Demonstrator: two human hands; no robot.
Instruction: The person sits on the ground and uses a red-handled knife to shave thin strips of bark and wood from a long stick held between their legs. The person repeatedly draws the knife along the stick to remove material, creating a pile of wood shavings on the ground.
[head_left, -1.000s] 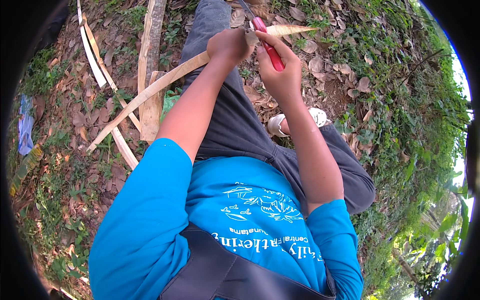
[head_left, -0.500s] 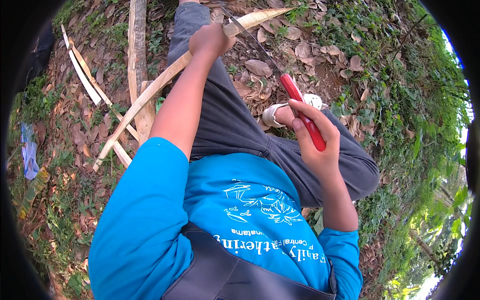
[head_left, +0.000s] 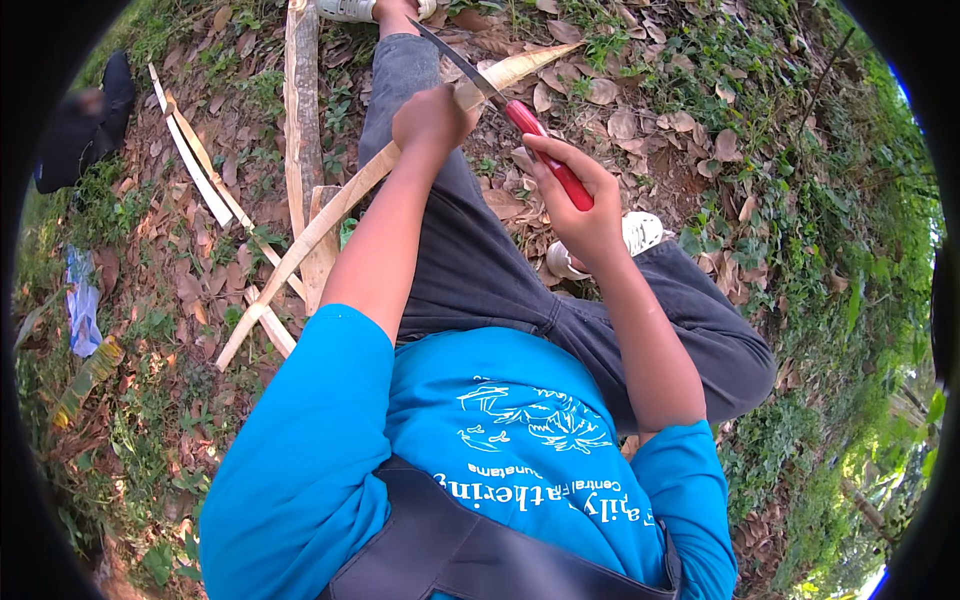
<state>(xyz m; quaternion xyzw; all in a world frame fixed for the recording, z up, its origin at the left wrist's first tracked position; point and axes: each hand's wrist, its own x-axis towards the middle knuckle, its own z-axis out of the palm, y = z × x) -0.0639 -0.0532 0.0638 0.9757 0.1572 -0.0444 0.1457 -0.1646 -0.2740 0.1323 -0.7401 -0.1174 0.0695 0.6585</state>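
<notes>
My left hand (head_left: pixel 434 122) is closed around a long, pale, curved strip of wood (head_left: pixel 335 208) over my outstretched leg. One tapered end of the strip points to the far right, and the other reaches down to the left. In my right hand (head_left: pixel 582 195) is a knife (head_left: pixel 530 124), gripped by its red handle. Its thin dark blade crosses the strip just beyond my left fist, slanting to the far left. Whether the edge bites into the wood cannot be made out.
A pole of partly stripped wood (head_left: pixel 308 130) lies left of my leg. Farther left are more pale strips (head_left: pixel 192 165), a bluish plastic bag (head_left: pixel 83 310) and a dark, partly blurred shape (head_left: pixel 105 130). Dry leaves (head_left: pixel 622 124) and green plants cover the ground.
My right hand has brought the knife left and away from my body, so its handle is now close to the strip. My left hand keeps its grip. The whole view has shifted slightly.
</notes>
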